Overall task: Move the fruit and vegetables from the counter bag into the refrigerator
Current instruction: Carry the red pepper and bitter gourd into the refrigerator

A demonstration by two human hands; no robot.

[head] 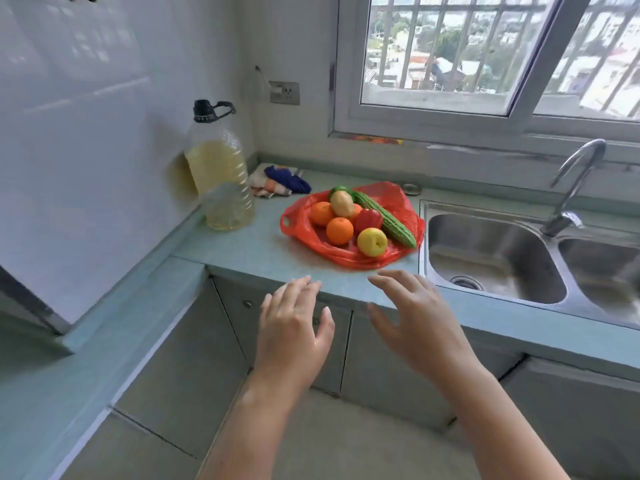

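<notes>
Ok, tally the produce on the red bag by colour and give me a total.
Orange: 3 oranges, the third mostly hidden
Green: 2, a bumpy gourd and a round green fruit
Red: 1 pepper
Yellow: 1 yellow fruit
Tan: 1 potato
Total: 8

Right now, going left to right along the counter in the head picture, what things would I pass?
Oil bottle → cloth → red bag of fruit and vegetables → sink → tap.
</notes>
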